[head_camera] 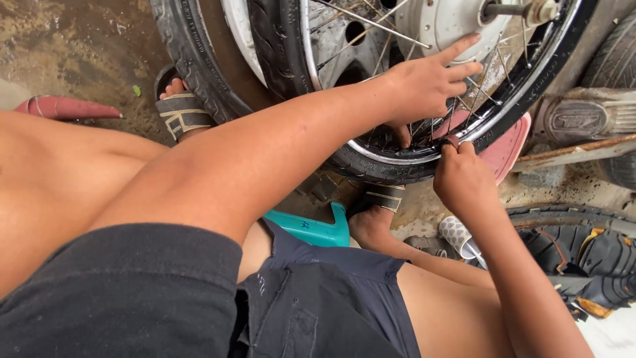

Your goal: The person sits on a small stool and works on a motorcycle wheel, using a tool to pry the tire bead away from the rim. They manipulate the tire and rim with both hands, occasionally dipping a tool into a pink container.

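Spoked wheel (424,142) stands upright on wet ground, just ahead of the seated person's knees, black tyre still on the chrome rim. Pale hub (440,23) with its axle stub (530,11) sits at the top of the frame.

Left hand (427,86) reaches across the wheel face: fingers spread and laid flat over the spokes below the hub, thumb hooked down toward the rim's inner edge.

Right hand (462,179) at the lower part of the rim, fingers bunched together, tips pressed to the rim where tyre meets metal. Possibly pinching something small and dark there; the view is too tight to tell what.

Behind the wheel's lower edge, a pink flat piece (507,149) shows, touching or nearly touching the tyre.

Both feet in strapped sandals: one (180,109) left of the wheel beside a second tyre (199,66) leaning against it, the other (379,202) under the wheel's bottom arc.

Teal stool edge (318,229) between the thighs; dark shorts (318,305).

A patterned white cup-like object (458,235) lies near the right forearm. Another worn tyre (576,248) rests on the ground at right. Rusty metal bar (576,151) and a grey engine part (586,116) beyond it.
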